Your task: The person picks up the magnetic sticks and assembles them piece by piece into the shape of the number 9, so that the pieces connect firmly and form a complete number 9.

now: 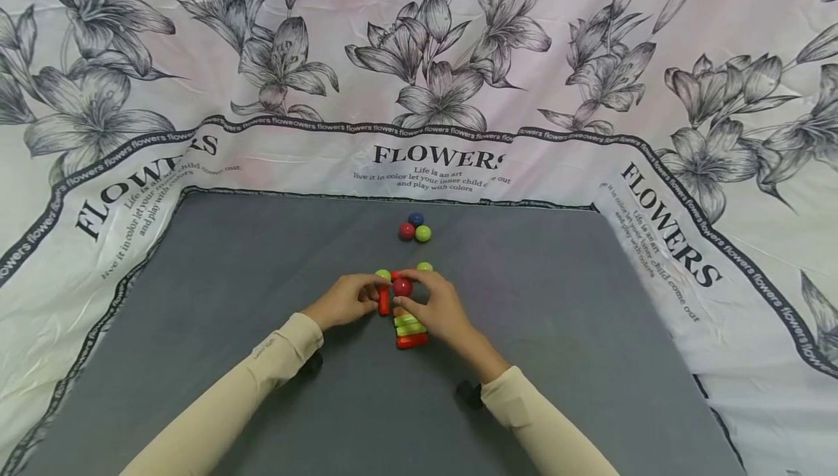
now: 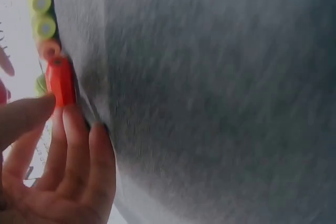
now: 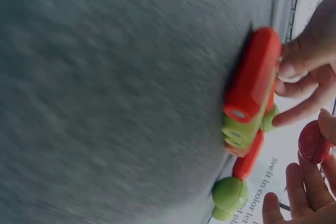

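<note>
My right hand (image 1: 440, 310) pinches a red ball (image 1: 402, 287) between thumb and fingertips; the right wrist view also shows this ball (image 3: 311, 142). Close beside it, my left hand (image 1: 343, 300) holds a short red stick (image 2: 62, 82) at one end with thumb and fingers. A green ball (image 1: 382, 274) sits at the far end of this stick. Beyond the right fingers lies another green ball (image 1: 425, 266), and part of a second red stick (image 1: 394, 274) shows between the hands. Nearer me, green sticks (image 1: 410, 324), an orange one and a red stick (image 1: 412, 341) lie side by side.
Farther back on the grey table (image 1: 537, 279), a blue ball (image 1: 416, 219), a red ball (image 1: 406, 231) and a green ball (image 1: 423, 233) form a cluster. A flower-printed cloth (image 1: 432, 163) borders the table at the back and sides.
</note>
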`<state>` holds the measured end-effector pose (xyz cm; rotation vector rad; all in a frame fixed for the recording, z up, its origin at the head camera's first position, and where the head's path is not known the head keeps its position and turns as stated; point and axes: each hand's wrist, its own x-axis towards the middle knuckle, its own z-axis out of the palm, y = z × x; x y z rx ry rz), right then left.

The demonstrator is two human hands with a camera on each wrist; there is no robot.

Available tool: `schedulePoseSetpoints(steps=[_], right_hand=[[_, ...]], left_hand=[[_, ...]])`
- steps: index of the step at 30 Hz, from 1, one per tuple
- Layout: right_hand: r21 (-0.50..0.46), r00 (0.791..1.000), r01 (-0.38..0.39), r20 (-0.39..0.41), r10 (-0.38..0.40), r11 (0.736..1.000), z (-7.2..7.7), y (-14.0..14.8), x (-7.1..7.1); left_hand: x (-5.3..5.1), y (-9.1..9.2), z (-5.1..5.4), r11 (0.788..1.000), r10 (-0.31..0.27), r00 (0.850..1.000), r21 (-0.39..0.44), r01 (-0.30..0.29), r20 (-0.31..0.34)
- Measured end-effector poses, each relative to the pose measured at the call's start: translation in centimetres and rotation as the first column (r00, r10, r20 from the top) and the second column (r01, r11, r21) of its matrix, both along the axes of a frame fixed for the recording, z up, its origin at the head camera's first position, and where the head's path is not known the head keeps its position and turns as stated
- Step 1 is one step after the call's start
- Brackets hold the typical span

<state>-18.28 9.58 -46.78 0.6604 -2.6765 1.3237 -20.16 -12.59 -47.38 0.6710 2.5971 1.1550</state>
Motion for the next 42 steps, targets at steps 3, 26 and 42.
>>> schedulePoseSetpoints(steps=[3, 26, 42], right_hand=[[0.015, 1.000, 0.000, 0.008, 0.000, 1.000, -0.3, -0.1, 0.8], [0.106, 0.998, -0.061, 0.025, 0.059, 0.992, -1.3, -0.7, 2.8], [0.178, 0.978, -0.144, -0.122, 0.167, 0.973, -1.9, -1.1, 2.7]], left_hand=[[-0.6, -0.2, 0.1, 0.998, -0.061, 0.998, -0.007, 0.061, 0.024], [-1.7, 0.2, -0.4, 0.992, -0.113, 0.991, -0.040, 0.116, 0.078], [-1.7, 0.6, -0.2, 0.983, -0.170, 0.980, -0.048, 0.176, 0.107]])
